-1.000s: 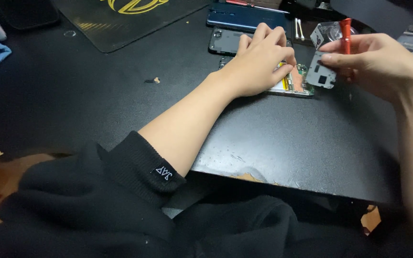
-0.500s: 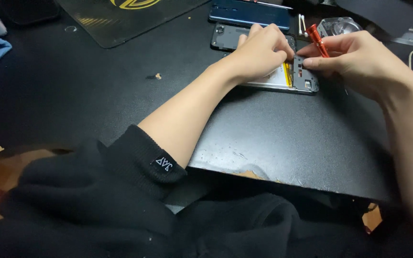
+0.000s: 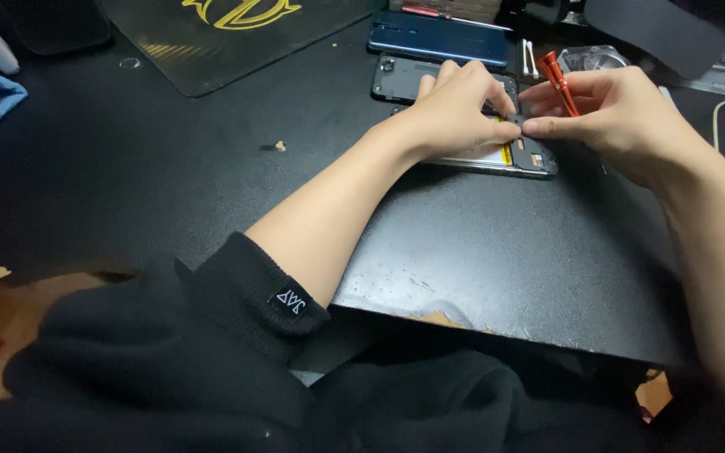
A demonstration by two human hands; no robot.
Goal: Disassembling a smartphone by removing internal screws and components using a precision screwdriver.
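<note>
Sleeves of black cloth fill the near edge, above the black counter. Farther on, the left hand rests on an opened phone, fingers curled and pinching a small dark part at its top end. The right hand meets it there, fingers closed around a red screwdriver and touching the same part. Beyond lie a dark back cover and a blue phone.
</note>
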